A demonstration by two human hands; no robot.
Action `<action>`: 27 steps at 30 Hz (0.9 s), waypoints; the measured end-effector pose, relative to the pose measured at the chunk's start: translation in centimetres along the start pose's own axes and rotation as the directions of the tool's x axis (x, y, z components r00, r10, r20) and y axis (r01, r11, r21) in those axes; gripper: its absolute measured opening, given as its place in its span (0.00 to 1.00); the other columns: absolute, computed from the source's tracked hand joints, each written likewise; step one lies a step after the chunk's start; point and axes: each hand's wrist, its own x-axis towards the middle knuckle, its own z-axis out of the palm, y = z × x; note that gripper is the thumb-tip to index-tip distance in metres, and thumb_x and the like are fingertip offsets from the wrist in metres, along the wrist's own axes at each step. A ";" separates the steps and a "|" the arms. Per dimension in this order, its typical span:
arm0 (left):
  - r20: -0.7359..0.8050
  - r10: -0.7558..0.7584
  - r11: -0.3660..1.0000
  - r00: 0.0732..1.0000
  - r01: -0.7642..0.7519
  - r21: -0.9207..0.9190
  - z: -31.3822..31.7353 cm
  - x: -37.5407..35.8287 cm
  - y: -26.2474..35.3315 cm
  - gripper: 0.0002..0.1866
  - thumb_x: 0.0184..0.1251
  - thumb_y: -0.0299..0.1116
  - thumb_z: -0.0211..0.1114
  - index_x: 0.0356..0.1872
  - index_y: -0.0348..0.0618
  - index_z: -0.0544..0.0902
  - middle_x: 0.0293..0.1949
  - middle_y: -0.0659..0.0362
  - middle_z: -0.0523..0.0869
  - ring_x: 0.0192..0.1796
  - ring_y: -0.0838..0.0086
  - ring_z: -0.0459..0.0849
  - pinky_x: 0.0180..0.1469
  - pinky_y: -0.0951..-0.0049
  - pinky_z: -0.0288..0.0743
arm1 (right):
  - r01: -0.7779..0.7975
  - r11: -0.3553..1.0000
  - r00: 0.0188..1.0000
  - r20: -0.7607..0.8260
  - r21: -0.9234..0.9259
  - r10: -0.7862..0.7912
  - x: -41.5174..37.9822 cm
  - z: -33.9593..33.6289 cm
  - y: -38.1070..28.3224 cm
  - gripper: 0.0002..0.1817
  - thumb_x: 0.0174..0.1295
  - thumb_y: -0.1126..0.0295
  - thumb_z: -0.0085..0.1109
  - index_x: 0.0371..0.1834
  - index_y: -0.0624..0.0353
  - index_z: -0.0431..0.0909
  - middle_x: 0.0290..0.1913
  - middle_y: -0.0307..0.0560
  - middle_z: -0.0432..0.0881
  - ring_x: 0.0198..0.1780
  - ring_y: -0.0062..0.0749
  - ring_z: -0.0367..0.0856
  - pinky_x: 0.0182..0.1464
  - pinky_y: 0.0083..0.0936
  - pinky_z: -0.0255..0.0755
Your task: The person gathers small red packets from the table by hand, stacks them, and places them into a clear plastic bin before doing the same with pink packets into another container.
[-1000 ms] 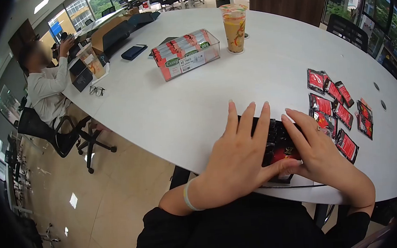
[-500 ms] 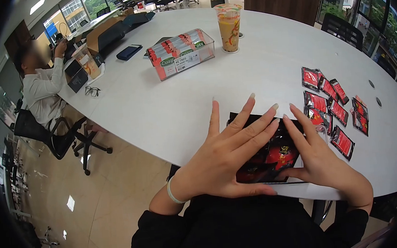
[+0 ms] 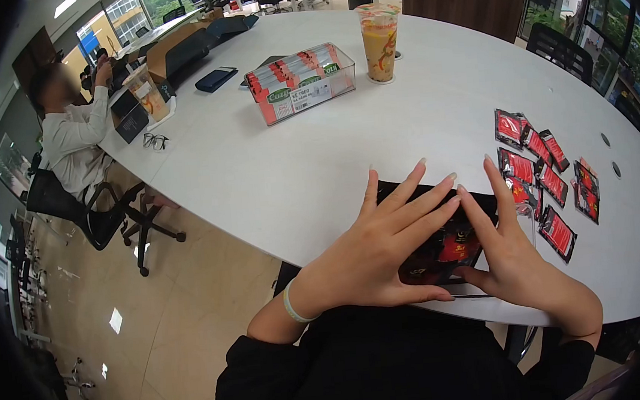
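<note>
Black and red packets (image 3: 455, 246) lie at the table's near edge, partly hidden under my hands; a clear container edge shows at their right. My left hand (image 3: 384, 247) rests over their left side with its fingers spread. On the right side, my right hand (image 3: 509, 260) has its fingers apart, its index fingertip close to my left fingertips. Neither hand is closed around anything that I can see. Several loose red and black sachets (image 3: 557, 234) are scattered just right of my right hand.
A clear box of red and white sticks (image 3: 303, 85) and a drink cup (image 3: 380, 45) stand farther back on the white table (image 3: 214, 186). Glasses (image 3: 155, 141), a dark wallet (image 3: 216, 79) and another cup lie left. A seated person (image 3: 74, 136) is at far left.
The view has shifted slightly, so the table items appear a little farther right. My hands stay over the packets, with my left hand slightly nearer my right.
</note>
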 end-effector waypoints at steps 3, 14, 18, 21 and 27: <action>-0.016 -0.007 1.000 1.000 0.006 -0.029 0.0 0.2 0.0 0.47 0.36 0.55 0.73 0.62 0.47 0.67 0.66 0.53 0.62 0.70 0.50 0.52 0.62 0.33 0.37 | -0.020 0.997 1.000 -0.018 0.073 0.021 0.1 0.2 -0.1 0.52 0.36 0.81 0.68 0.68 0.57 0.48 0.67 0.72 0.27 0.67 0.77 0.31 0.64 0.51 0.51; -0.283 -0.007 0.967 0.959 -0.065 -0.247 1.2 -0.4 -0.9 0.41 0.36 0.41 0.77 0.58 0.43 0.70 0.64 0.48 0.63 0.69 0.45 0.49 0.66 0.43 0.36 | -0.030 0.999 0.998 -0.045 0.021 0.031 0.4 0.5 -0.8 0.53 0.36 0.84 0.62 0.70 0.47 0.45 0.67 0.71 0.25 0.64 0.83 0.28 0.58 0.52 0.61; -0.188 0.003 0.991 0.982 -0.028 -0.127 0.3 -0.6 -0.4 0.37 0.41 0.36 0.72 0.58 0.44 0.70 0.64 0.49 0.64 0.69 0.47 0.52 0.66 0.42 0.34 | -0.063 0.997 0.997 -0.032 0.039 0.065 0.4 0.2 -0.8 0.54 0.35 0.82 0.65 0.70 0.50 0.45 0.67 0.71 0.27 0.66 0.79 0.31 0.60 0.51 0.60; -0.001 0.133 0.959 0.991 -0.128 0.254 -0.5 -0.6 1.3 0.34 0.43 0.31 0.65 0.58 0.42 0.69 0.62 0.49 0.67 0.68 0.52 0.58 0.66 0.40 0.33 | -0.057 0.997 0.998 -0.026 0.050 0.058 0.3 0.4 -0.4 0.56 0.34 0.78 0.69 0.70 0.53 0.45 0.67 0.71 0.31 0.67 0.75 0.36 0.61 0.49 0.59; 0.123 0.002 0.929 0.992 -0.048 0.366 -0.5 -0.2 2.3 0.35 0.45 0.35 0.61 0.59 0.32 0.65 0.61 0.44 0.65 0.66 0.50 0.60 0.65 0.40 0.39 | -0.032 0.999 0.998 -0.053 -0.007 0.032 0.3 0.6 -0.2 0.56 0.34 0.73 0.71 0.69 0.58 0.45 0.67 0.69 0.36 0.67 0.73 0.41 0.62 0.48 0.57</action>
